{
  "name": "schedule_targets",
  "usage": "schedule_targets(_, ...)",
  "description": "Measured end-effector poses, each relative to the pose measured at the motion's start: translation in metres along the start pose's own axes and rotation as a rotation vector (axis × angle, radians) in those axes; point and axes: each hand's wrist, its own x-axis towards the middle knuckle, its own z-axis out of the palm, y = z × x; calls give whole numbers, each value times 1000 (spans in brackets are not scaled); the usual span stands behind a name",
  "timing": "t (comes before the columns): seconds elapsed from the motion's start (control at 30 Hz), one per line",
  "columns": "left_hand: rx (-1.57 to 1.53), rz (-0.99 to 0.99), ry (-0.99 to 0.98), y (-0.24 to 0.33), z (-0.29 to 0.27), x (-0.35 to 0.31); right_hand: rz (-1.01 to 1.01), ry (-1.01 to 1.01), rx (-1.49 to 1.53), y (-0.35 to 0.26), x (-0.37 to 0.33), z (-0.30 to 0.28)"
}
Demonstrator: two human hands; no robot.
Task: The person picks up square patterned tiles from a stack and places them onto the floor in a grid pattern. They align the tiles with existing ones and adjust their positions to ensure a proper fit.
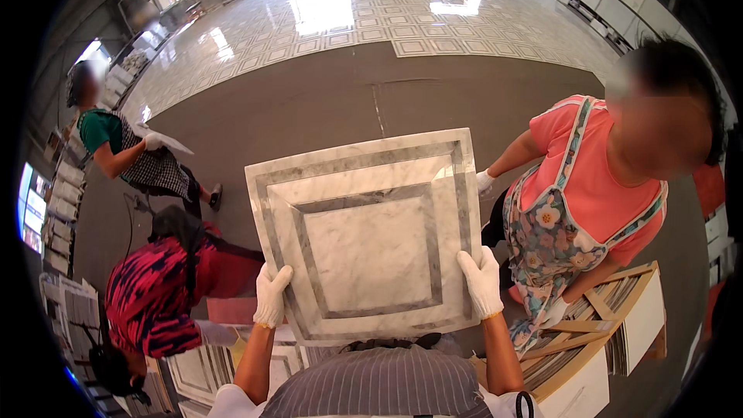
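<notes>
A square marble tile (371,251), white with two grey inlaid bands, is held up before my body, its patterned face toward me. My left hand (272,294), in a white knit glove, grips its left edge low down, thumb over the face. On the opposite edge my right hand (482,282), gloved the same way, holds it with the thumb on the face too. The fingers behind the tile are partly hidden. Below it shows my grey striped apron (379,383).
Close on my right stands a person in a floral apron (546,220), beside wooden crates (600,317) of upright slabs. At left a person in a red and black top (159,290) bends over more tiles (193,375). Farther off, another person (116,139) carries a slab. Laid tiles (325,27) cover the far floor.
</notes>
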Motion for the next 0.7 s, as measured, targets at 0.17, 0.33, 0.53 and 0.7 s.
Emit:
schedule_targets(0.17, 12, -10, -64, 10, 39, 91, 35, 93, -11, 16, 72, 14)
schedule_targets(0.33, 43, 74, -140, 25, 90, 171, 14, 191, -54, 14, 148, 13)
schedule_targets(0.53, 80, 136, -130, -1, 128, 198, -50, 238, -61, 56, 187, -1)
schedule_targets(0.7, 124, 107, -200, -19, 170, 243, -51, 310, -5, 66, 231, -20)
